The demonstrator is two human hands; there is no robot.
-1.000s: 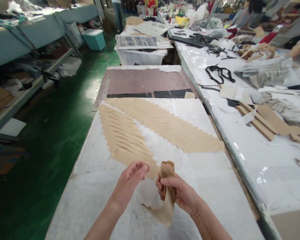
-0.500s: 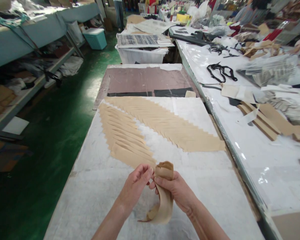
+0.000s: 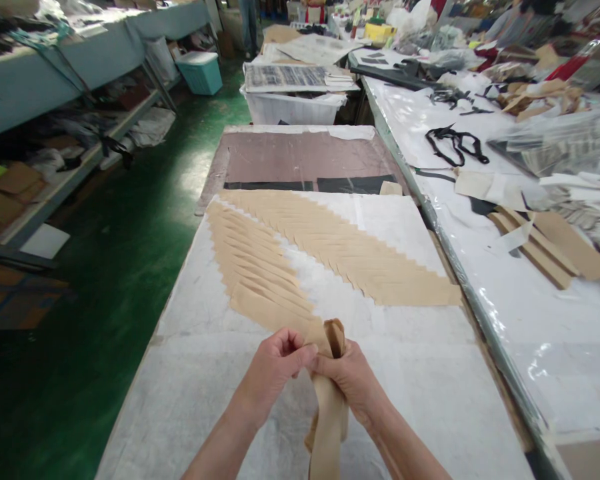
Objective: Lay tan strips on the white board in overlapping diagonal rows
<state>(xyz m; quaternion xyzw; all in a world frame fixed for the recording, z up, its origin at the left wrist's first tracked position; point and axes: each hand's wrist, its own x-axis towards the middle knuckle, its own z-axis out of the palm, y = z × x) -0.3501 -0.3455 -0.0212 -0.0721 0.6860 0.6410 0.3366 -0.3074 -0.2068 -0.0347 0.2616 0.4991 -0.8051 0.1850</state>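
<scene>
My right hand (image 3: 356,380) is wrapped around a curled bundle of tan fabric-like strips (image 3: 327,427), whose lower ends hang toward me. The fingers of my left hand (image 3: 275,367) are closed in a pinch at the bundle's left edge, on a tan strip. Thumbs meet near the middle; part of the bundle is hidden behind my right fingers. Just beyond lies a fanned row of overlapping tan strips (image 3: 257,267) on the white-covered table (image 3: 215,400). A second overlapping row (image 3: 340,247) runs diagonally to its right.
A long side table (image 3: 505,347) on the right holds black straps (image 3: 457,147), tan offcuts (image 3: 535,247) and plastic-wrapped material. Beyond my table stands a white bin (image 3: 295,107). At left are a shelved bench (image 3: 95,60), a teal box (image 3: 200,72) and green floor (image 3: 130,267).
The bundle has turned in my right hand, and its loose ends now hang lower toward me. My left hand has shifted slightly right, onto the strip's edge. The view has swung slightly left.
</scene>
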